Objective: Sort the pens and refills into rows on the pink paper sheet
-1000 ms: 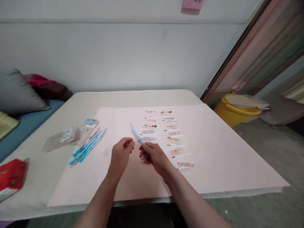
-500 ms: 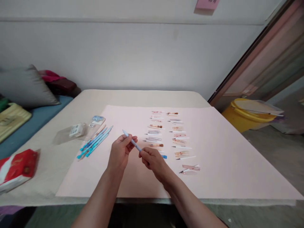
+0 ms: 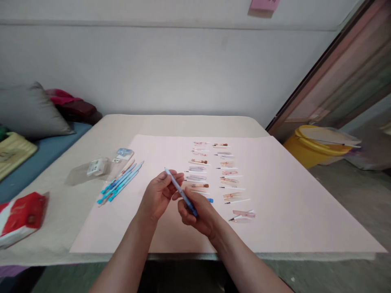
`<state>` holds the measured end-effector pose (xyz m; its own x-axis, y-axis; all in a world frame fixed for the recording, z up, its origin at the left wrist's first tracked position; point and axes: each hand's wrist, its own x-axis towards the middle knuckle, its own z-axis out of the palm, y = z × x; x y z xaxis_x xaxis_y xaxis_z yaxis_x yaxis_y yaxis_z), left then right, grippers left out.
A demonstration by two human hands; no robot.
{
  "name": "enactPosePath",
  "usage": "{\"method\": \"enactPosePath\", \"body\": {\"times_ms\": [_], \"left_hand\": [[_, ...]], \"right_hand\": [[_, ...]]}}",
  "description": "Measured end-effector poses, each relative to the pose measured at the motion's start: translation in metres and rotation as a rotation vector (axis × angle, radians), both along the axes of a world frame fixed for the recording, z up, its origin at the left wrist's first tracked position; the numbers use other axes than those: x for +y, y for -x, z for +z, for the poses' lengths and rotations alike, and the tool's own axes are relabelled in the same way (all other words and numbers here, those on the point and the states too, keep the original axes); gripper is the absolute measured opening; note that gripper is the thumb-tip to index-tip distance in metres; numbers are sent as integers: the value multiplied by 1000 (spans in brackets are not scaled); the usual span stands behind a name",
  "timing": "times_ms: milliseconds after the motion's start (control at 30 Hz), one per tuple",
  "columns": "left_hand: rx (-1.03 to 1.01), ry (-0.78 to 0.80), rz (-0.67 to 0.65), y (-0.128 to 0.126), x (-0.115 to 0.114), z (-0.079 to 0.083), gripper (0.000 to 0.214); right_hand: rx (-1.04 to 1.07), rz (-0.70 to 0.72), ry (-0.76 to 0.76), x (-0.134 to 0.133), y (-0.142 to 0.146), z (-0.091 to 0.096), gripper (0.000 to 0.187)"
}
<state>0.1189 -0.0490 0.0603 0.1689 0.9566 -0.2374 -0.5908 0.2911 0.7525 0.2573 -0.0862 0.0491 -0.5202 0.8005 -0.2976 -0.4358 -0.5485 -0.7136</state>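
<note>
A pen point(image 3: 181, 192) with a pale blue barrel and a darker blue lower end slants across both hands, above the pink sheet. My left hand point(image 3: 159, 194) is closed lightly near its upper end, thumb on the near side and fingers behind. Lower down, my right hand point(image 3: 197, 209) grips the pen between thumb and fingers, and the dark end shows over the curled fingers. Right of the hands, pen parts lie in two columns of small groups: clear pieces point(image 3: 197, 168), brown-ended pieces point(image 3: 200, 161) and thin refills point(image 3: 237, 201). A blue-ended piece point(image 3: 210, 200) is partly hidden behind my right hand.
Several blue pens point(image 3: 120, 183) lie in a bunch on the left of the pink sheet point(image 3: 290, 203). Beyond them are a clear bag with a white item point(image 3: 97, 167) and a blue-white packet point(image 3: 124, 153). A red-white pack point(image 3: 23, 217) sits far left; a yellow bucket point(image 3: 314, 148) stands right.
The pen has turned steeper, and its darker blue lower end now shows over my right hand. My right hand has rolled and both hands have shifted slightly; the camera view has moved a little.
</note>
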Motion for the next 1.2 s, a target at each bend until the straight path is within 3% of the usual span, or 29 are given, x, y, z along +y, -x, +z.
{"method": "enactPosePath", "body": {"times_ms": [100,233,300,367,467,533,733,900,1200], "left_hand": [[54,-1,3,-6,-3,-3,17],[227,-31,133,-6,-2,-10,18],[280,-30,168,-5,-1,-11,19],[209,-8,131,-5,-1,-8,21],[22,11,22,-5,-2,-2,31],[11,-4,17,-5,-1,-2,30],[261,-25,158,-3,0,-12,20],[28,-2,30,-2,1,-6,30],[168,-22,136,-1,3,-9,19]], "right_hand": [[-101,-19,-81,0,2,0,31],[-668,-230,-470,-1,6,-2,26],[-837,-287,-579,-1,7,-3,26],[-756,-227,-507,-1,7,-3,26],[-434,-96,-281,0,4,-1,25],[-367,-83,-243,1,2,0,26],[-872,-220,-596,0,3,-3,28],[-745,-147,-432,3,0,-5,25],[-793,-186,-469,3,-4,0,25]]}}
